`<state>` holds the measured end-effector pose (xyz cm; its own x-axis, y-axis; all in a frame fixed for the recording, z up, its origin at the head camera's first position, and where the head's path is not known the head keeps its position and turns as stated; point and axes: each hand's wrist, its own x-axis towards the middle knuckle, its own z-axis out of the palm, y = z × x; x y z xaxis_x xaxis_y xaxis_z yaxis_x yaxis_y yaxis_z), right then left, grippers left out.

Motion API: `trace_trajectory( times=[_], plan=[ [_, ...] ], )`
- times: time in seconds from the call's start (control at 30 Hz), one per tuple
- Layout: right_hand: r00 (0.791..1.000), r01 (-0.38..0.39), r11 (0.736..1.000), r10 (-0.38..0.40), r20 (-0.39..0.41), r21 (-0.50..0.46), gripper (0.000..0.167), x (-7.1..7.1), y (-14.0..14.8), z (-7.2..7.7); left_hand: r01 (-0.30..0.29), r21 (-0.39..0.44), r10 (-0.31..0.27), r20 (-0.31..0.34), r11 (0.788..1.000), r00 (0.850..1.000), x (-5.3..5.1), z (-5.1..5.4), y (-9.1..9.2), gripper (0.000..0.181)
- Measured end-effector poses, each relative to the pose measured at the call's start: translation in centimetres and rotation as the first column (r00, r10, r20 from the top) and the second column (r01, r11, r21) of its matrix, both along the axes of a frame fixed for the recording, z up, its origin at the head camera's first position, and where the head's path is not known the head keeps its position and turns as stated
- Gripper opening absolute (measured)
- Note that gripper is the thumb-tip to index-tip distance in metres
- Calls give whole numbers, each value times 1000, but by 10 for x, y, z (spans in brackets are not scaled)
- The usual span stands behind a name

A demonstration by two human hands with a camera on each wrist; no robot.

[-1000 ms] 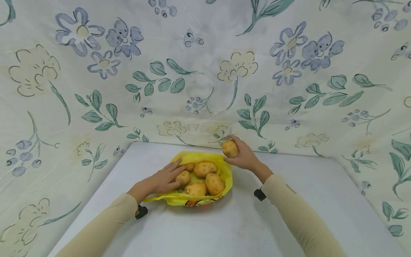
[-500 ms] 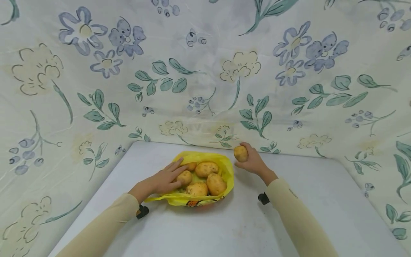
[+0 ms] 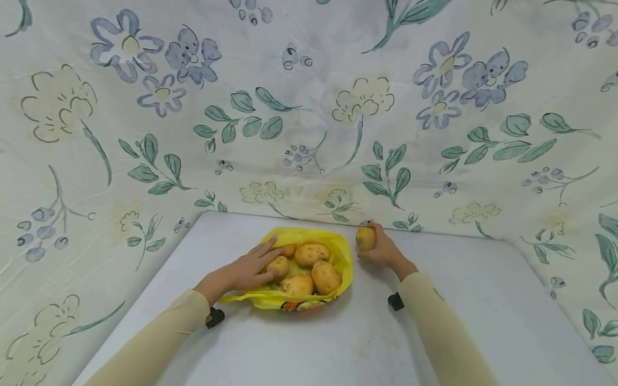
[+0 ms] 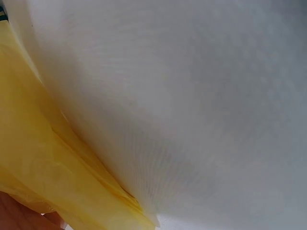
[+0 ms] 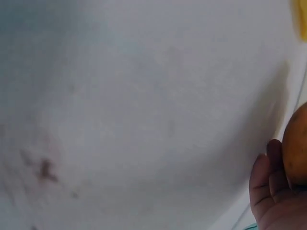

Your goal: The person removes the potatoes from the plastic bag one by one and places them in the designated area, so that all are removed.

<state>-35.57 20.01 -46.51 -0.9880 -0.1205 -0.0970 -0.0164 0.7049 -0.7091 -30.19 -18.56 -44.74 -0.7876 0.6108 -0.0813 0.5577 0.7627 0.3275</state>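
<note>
Just right of the bag, my right hand point(image 3: 383, 252) grips a potato point(image 3: 366, 238) close above the table. In the right wrist view that potato point(image 5: 296, 148) is partly cut off by the frame edge, with curled fingers point(image 5: 261, 184) beside it. My left hand point(image 3: 243, 271) rests over the left side of the yellow plastic bag point(image 3: 345, 260), its fingers spread and extended across the rim and a potato point(image 3: 278, 267). Several more potatoes lie inside the open bag, among them a large one point(image 3: 325, 277). Yellow plastic point(image 4: 57, 163) fills the lower left of the left wrist view.
The white table point(image 3: 357, 343) carries the bag near its far edge. Behind it hangs a floral cloth point(image 3: 309, 134) that also runs along both sides. Dark reddish specks point(image 5: 45, 170) mark the tabletop in the right wrist view.
My right hand has moved the potato rightward from over the bag's right rim, then lowered it toward the table. The left hand stays in place on the bag.
</note>
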Motion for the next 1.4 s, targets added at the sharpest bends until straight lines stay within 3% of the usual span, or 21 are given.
trace_trajectory(
  times=[0.1, 0.57, 0.87, 1.1, 1.4],
  plan=[
    [999, 23, 1000, -23, 34, 0, 94, 2, 0, -3, 0, -1, 0, 3, 1000, 1000, 0, 1, 1, 61],
    [998, 67, 995, -67, 15, -68, 92, -1, -1, -8, -14, 11, 14, 20, 1000, 1000, -1, 1, 1, 63],
    [993, 86, 983, -71, 95, -161, 95, 0, 5, -14, -7, 16, 6, 26, 1000, 1000, 0, -1, 0, 64],
    [985, 124, 963, -91, 144, -240, 96, 1, 4, -13, 9, 45, -10, 21, 999, 1000, 4, 3, 0, 62],
    [981, 126, 968, -90, 170, -218, 105, 1, 8, -13, 8, 42, -9, 21, 999, 1000, 1, 4, 1, 62]
  ],
)
